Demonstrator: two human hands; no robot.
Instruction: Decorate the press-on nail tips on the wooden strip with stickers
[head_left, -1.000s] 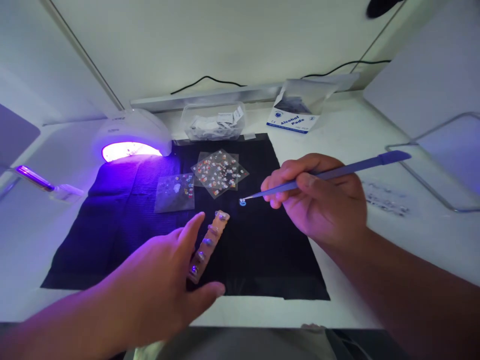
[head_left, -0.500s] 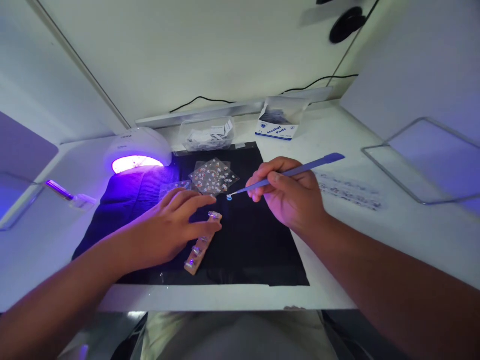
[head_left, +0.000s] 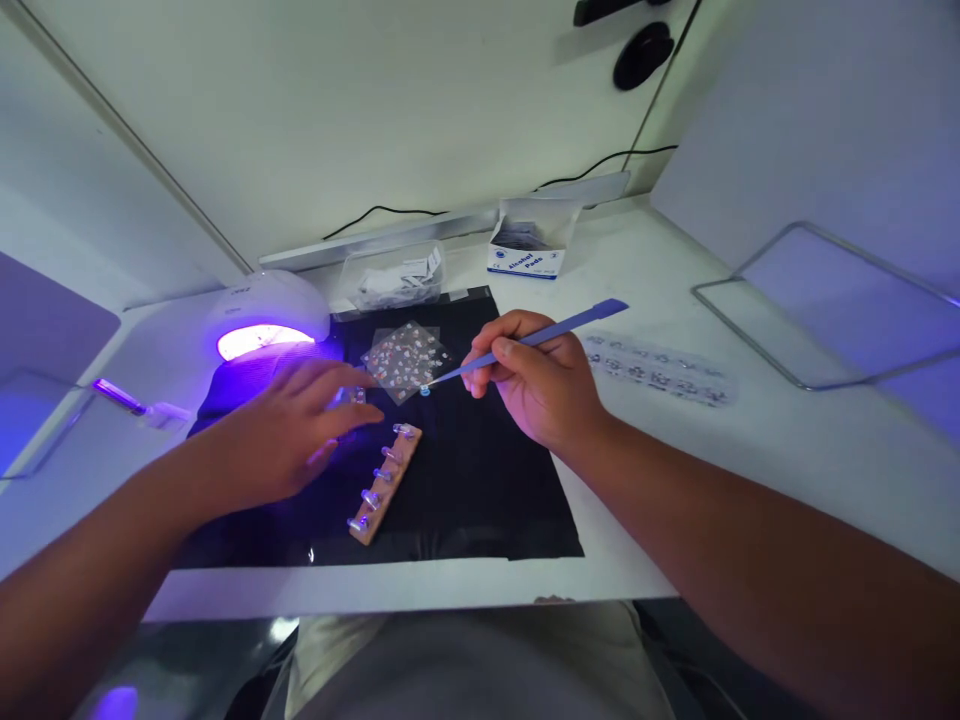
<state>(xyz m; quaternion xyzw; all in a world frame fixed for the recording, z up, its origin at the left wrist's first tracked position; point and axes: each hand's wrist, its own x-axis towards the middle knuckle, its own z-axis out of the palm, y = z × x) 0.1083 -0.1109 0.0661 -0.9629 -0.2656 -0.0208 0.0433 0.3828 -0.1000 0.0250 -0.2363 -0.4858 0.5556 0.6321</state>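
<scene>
Black mat (head_left: pixel 487 500): under work. Left hand (head_left: pixel 300 430): thumb and index parted, nothing seen pinched; contact with small sheet (head_left: pixel 358 396) beneath cannot be told. Right hand (head_left: pixel 536 385): fingers pinching slim blue tool (head_left: pixel 559 329), point aimed left. Peach strip (head_left: pixel 388 490) bearing clear tips: on mat, long axis diagonal, far end leaning right, just right of left thumb; left hand nearer. Small blue piece (head_left: pixel 425 391): at tool point, beyond strip's far end, slightly right; height above mat unclear.
</scene>
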